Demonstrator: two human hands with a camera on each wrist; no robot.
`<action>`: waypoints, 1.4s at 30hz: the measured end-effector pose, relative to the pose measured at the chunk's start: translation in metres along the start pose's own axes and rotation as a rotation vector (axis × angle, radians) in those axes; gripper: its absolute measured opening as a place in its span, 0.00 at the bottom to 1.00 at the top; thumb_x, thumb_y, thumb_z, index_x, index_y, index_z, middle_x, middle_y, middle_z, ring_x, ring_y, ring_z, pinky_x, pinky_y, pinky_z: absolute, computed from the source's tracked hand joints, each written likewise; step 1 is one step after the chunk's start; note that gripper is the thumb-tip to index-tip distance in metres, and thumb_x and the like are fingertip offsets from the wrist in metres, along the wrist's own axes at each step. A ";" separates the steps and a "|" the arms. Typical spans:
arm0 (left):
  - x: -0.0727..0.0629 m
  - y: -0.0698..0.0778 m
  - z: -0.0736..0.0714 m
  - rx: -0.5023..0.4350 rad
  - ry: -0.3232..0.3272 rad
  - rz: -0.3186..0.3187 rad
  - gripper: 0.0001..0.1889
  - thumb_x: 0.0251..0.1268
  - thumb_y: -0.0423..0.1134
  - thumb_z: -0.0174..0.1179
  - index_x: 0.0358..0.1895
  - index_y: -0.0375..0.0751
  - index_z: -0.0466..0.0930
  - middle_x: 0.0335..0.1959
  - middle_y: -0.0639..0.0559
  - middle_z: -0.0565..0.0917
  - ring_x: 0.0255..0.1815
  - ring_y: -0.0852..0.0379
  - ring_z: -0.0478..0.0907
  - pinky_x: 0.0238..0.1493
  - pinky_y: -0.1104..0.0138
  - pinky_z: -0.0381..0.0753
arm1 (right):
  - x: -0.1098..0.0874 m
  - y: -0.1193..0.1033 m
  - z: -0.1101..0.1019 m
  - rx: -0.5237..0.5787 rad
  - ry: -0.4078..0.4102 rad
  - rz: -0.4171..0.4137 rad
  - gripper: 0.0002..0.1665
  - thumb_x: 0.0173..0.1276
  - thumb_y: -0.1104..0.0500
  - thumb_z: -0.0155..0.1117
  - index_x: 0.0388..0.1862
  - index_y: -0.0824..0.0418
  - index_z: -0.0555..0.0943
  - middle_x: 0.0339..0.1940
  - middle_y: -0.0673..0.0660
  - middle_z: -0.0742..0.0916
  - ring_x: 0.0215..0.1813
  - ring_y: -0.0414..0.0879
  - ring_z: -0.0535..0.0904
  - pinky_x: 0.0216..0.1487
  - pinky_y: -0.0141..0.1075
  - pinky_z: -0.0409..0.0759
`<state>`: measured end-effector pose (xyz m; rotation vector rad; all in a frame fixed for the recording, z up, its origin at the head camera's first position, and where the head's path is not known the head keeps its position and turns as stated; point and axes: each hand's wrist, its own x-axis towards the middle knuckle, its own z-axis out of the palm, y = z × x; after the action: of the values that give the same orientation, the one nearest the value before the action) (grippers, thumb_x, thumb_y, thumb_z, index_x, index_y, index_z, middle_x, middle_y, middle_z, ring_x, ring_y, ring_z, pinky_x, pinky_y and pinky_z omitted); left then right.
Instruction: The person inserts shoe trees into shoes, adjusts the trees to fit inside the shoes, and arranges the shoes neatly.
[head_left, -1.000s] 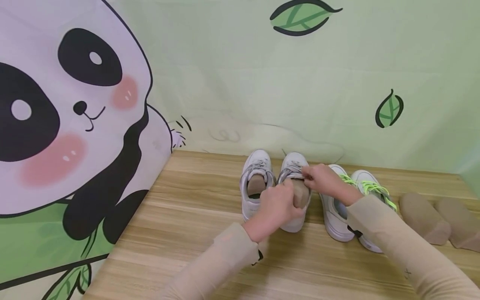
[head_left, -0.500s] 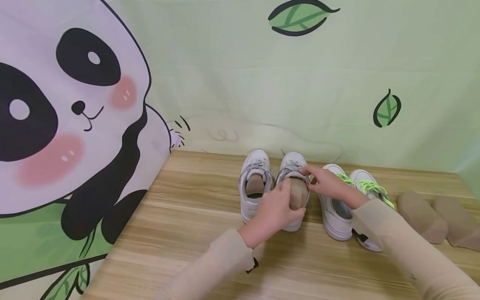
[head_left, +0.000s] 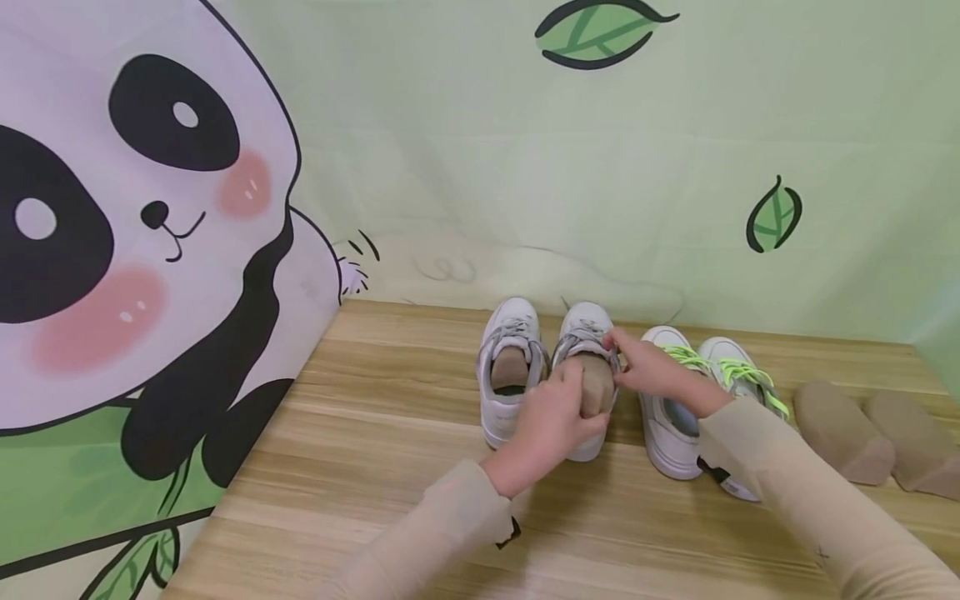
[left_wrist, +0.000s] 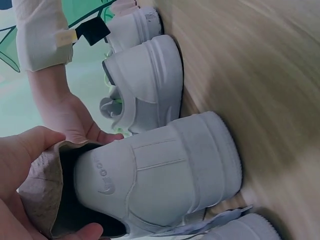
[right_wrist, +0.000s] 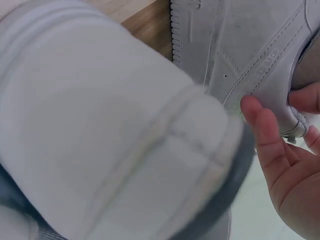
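A white sneaker [head_left: 588, 317] with grey laces stands with its toe towards the wall. Stuffed into its opening is a brown shoe insert [head_left: 597, 388]. My left hand [head_left: 546, 421] grips this insert from the left, thumb and fingers on either side, as the left wrist view shows at the insert's rear end [left_wrist: 44, 182]. At the sneaker's right side, my right hand [head_left: 651, 364] pinches the edge of the collar near the laces. In the right wrist view fingertips [right_wrist: 267, 127] press the outside of the upper. The insert's front is hidden inside the sneaker.
Left of it stands the matching sneaker [head_left: 495, 417] with another brown insert [head_left: 511, 368] inside. To the right is a white pair with neon laces, its nearer shoe [head_left: 675, 454] close to my right arm. Two loose brown inserts [head_left: 843, 429] lie beyond. A panda-print wall backs the wooden surface [head_left: 360, 417].
My left hand has shifted slightly and uncovers more of the insert. Its fingers looked more bunched a second ago. The right hand stays at the sneaker's side.
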<state>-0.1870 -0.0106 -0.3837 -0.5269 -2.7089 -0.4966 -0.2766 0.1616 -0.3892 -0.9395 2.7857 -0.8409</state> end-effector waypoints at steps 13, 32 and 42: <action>0.007 0.005 -0.003 0.040 0.005 0.001 0.21 0.38 0.49 0.64 0.30 0.45 0.62 0.22 0.54 0.71 0.14 0.57 0.69 0.13 0.70 0.62 | -0.001 -0.001 -0.003 -0.016 -0.033 0.019 0.22 0.47 0.72 0.56 0.43 0.67 0.64 0.36 0.67 0.78 0.28 0.47 0.75 0.28 0.34 0.73; 0.003 0.007 0.007 0.049 0.059 -0.061 0.23 0.35 0.50 0.64 0.30 0.44 0.62 0.26 0.51 0.71 0.17 0.56 0.72 0.15 0.69 0.66 | -0.002 -0.001 -0.001 0.056 -0.097 0.057 0.21 0.45 0.68 0.56 0.38 0.63 0.60 0.20 0.55 0.73 0.21 0.43 0.68 0.23 0.32 0.66; 0.006 0.007 0.008 0.059 0.087 -0.055 0.22 0.34 0.49 0.64 0.31 0.44 0.63 0.26 0.52 0.72 0.18 0.56 0.72 0.17 0.68 0.68 | -0.003 -0.002 0.003 -0.028 -0.047 0.100 0.20 0.45 0.66 0.57 0.37 0.61 0.61 0.15 0.51 0.70 0.18 0.42 0.64 0.20 0.32 0.62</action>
<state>-0.1914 0.0009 -0.3869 -0.4070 -2.6513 -0.4417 -0.2721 0.1609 -0.3916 -0.8050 2.7843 -0.7581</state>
